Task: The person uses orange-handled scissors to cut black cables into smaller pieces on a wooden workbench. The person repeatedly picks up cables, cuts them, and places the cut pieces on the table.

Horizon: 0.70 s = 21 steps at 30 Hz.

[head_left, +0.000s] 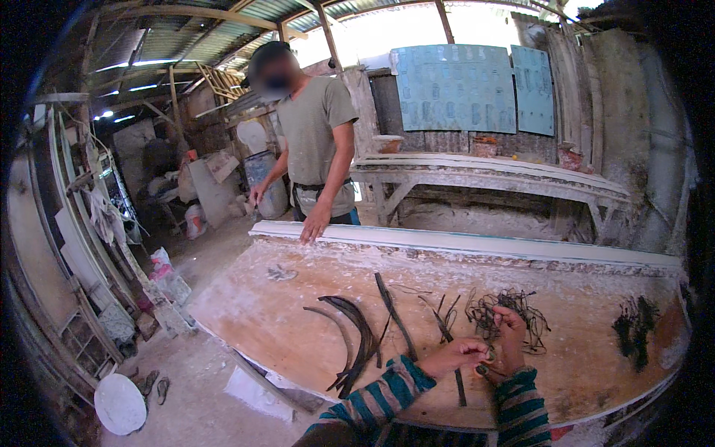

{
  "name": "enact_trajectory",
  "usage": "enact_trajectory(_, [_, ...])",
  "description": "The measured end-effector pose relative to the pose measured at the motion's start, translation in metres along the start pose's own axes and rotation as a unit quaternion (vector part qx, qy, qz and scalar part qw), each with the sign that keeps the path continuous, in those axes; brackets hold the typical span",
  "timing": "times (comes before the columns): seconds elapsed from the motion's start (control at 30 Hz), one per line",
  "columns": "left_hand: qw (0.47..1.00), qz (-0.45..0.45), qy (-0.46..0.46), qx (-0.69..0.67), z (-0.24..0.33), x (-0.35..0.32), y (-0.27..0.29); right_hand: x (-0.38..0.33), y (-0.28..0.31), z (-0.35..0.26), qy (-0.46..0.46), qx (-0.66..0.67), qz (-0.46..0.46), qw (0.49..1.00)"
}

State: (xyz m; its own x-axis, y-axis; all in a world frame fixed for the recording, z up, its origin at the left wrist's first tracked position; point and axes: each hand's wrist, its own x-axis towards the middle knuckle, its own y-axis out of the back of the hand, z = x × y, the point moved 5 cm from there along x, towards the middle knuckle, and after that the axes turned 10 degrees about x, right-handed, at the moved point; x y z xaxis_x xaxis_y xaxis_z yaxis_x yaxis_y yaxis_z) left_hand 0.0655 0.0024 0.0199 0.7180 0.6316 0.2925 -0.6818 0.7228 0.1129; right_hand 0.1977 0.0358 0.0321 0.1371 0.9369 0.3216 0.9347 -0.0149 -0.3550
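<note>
My left hand (456,357) is closed, its fingertips pinched close to my right hand (509,341). The fingers of my right hand are bent and closed too. A small greenish bit shows where the two hands meet, too small to name. Just below them a short dark strip (460,387) lies on the wooden table (261,313). Beyond my hands spreads a tangled heap of thin dark strands (535,316). Left of them are a few crossed dark pieces (447,320), a long dark strip (395,316) and a bundle of curved dark strips (363,339).
A dark clump of strands (635,328) lies at the table's right end. Along the far edge runs a long white moulding (462,244), where a co-worker (316,127) stands with one hand on it. Behind is a whitened bench (491,175). A white round lid (121,404) rests on the floor.
</note>
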Motion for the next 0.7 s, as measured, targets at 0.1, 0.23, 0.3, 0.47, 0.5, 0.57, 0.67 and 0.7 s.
enact_trajectory(0.1, [1.0,-0.009,0.009,-0.011,-0.006,0.001,0.0,-0.005,-0.004,-0.004,-0.011,0.005,0.017,1.0])
enact_trajectory(0.23, [0.998,-0.028,-0.001,-0.048,-0.023,0.004,0.005,-0.01,-0.009,-0.014,-0.021,0.042,0.025,0.999])
enact_trajectory(0.3, [0.997,-0.033,0.003,-0.068,-0.03,0.004,0.01,-0.007,-0.007,-0.01,0.009,0.007,0.024,1.0])
enact_trajectory(0.47, [0.998,-0.032,0.033,-0.034,-0.026,0.003,0.011,-0.003,-0.003,-0.003,0.02,-0.006,0.043,0.999])
enact_trajectory(0.5, [0.997,-0.023,0.032,-0.06,-0.025,0.002,0.013,-0.002,0.0,0.001,0.028,-0.021,0.041,0.999])
enact_trajectory(0.57, [0.993,-0.006,0.03,-0.112,-0.027,-0.001,0.016,0.001,0.004,0.004,0.046,-0.042,0.04,0.997])
enact_trajectory(0.67, [0.995,-0.02,0.003,-0.101,-0.016,0.0,0.024,0.001,0.007,0.005,0.053,-0.051,0.058,0.996])
enact_trajectory(0.7, [0.998,0.018,0.017,-0.055,-0.016,-0.001,0.029,0.001,0.007,0.003,0.042,-0.046,0.076,0.995])
